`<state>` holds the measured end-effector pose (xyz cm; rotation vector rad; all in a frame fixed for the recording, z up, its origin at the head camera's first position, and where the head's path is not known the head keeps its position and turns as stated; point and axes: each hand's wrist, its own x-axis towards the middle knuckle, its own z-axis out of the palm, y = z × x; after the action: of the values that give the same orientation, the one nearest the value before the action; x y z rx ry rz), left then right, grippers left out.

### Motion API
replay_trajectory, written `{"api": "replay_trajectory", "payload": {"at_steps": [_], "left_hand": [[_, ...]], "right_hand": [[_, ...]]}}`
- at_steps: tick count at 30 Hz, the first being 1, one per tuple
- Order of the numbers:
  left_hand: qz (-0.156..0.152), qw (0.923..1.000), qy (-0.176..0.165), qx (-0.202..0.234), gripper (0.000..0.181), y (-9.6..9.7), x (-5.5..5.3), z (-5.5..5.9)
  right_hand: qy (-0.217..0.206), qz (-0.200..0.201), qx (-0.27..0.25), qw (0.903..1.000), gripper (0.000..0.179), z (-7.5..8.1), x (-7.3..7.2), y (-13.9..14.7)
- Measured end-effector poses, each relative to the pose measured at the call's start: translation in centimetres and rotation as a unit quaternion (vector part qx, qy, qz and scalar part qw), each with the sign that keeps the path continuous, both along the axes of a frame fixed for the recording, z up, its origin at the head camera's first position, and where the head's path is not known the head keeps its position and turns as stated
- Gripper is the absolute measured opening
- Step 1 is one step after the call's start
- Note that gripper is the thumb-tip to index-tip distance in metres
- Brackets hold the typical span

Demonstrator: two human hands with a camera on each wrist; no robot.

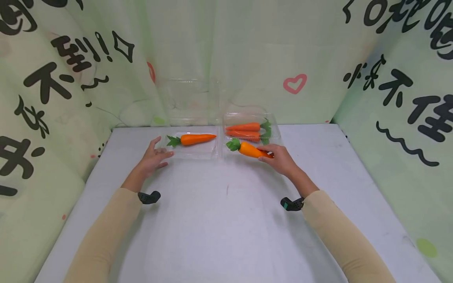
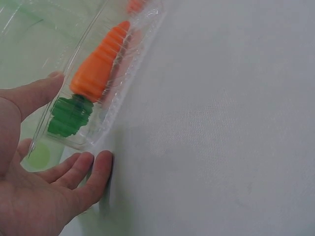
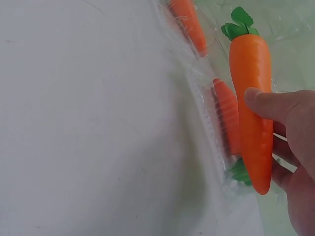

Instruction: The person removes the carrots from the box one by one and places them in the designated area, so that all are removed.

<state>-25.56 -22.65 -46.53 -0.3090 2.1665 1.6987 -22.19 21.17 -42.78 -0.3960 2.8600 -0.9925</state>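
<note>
My right hand [image 1: 278, 159] pinches an orange carrot [image 3: 250, 73] with green leaves between thumb and fingers, leaves pointing left, in front of the right clear plastic box. Inside that right box [image 1: 277, 131] lie two more carrots [image 1: 244, 127], their leaves to the right. The left clear box [image 1: 210, 153] stands with its lid up and holds one carrot [image 1: 198, 138], tip to the right. At its left end is my left hand [image 1: 153, 157], fingers spread; in the left wrist view the thumb is right at the box rim and the other fingers reach down near the table.
The white table [image 1: 226, 228] ends at the back against a pale green curtain [image 1: 255, 55] with black lettering and a pink heart. Similar curtains hang at both sides. The raised clear lid [image 1: 191, 100] leans by the back curtain.
</note>
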Motion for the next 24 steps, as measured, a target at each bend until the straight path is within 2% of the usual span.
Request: {"api": "replay_trajectory", "payload": {"at_steps": [24], "left_hand": [[-0.001,1.0000,0.002,-0.002,0.097,0.1,0.0,-0.2]], "right_hand": [[-0.004,-0.003,0.013,0.9999,0.044,-1.0,0.6,1.7]]}}
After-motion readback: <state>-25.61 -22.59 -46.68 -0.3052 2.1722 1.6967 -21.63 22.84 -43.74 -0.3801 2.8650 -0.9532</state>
